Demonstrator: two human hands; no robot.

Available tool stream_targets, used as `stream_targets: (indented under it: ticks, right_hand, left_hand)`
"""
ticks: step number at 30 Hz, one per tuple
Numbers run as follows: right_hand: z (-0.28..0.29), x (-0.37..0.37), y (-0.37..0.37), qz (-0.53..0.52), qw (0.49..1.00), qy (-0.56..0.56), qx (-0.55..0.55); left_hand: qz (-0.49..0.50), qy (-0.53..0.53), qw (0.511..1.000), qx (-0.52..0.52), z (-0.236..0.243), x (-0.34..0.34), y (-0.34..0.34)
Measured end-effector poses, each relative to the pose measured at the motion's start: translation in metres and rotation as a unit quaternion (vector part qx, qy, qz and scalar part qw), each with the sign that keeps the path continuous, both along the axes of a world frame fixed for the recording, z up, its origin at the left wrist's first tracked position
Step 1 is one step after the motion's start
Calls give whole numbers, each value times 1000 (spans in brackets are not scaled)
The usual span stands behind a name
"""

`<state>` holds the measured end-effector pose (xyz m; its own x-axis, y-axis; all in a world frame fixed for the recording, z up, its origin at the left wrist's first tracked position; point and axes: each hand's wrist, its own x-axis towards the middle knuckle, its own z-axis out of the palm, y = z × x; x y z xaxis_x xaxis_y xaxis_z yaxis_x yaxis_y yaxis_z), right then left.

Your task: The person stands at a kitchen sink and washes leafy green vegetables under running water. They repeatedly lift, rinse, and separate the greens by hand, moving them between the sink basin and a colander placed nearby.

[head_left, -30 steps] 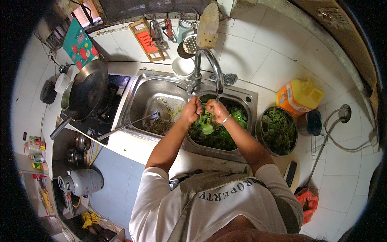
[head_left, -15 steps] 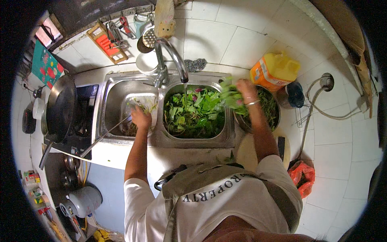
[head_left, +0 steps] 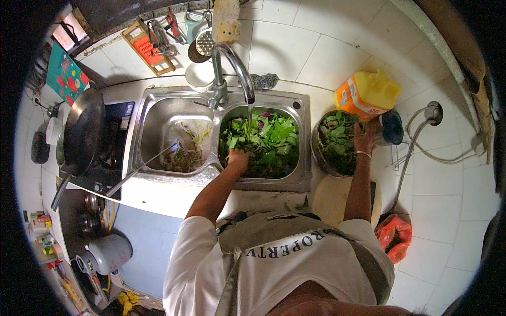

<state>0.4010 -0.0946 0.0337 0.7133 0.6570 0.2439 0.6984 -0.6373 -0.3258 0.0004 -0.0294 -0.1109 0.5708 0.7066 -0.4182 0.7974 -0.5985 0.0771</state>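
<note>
Leafy greens (head_left: pixel 271 134) with a few purple bits fill the right sink basin under the running faucet (head_left: pixel 234 68). My left hand (head_left: pixel 239 159) reaches into their near left part, its fingers curled round some of the greens and partly hidden by leaves. More greens (head_left: pixel 337 139) lie in a round metal pot (head_left: pixel 318 154) on the counter right of the sink. At the pot's right rim, my right hand (head_left: pixel 365 138) has its thumb and fingers apart, with no bunch in them. Stems and scraps (head_left: pixel 190 152) lie in the left basin with a long-handled utensil (head_left: pixel 142 167).
A yellow jug (head_left: pixel 367 94) and a dark blue container (head_left: pixel 390 127) stand behind and right of the pot. A round board (head_left: pixel 332 197) lies before it. The wok (head_left: pixel 83 134) sits on the stove at left, its handle toward me. A red bag (head_left: pixel 394 237) hangs at right.
My right hand has put its bunch of greens into the pot and moved to the right rim. My left hand has moved from the left basin into the greens in the right one.
</note>
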Motion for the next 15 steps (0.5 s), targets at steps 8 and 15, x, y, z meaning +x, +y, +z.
stream_targets:
  ticks: [8,15]
  right_hand:
    - [44,-69,15,239,943,-114,202]
    - [-36,-184,68,394,809,428,86]
  left_hand:
    - [227,-257,937,-69,53,-10,30]
    - [369,-619,589,-368,54,0,58]
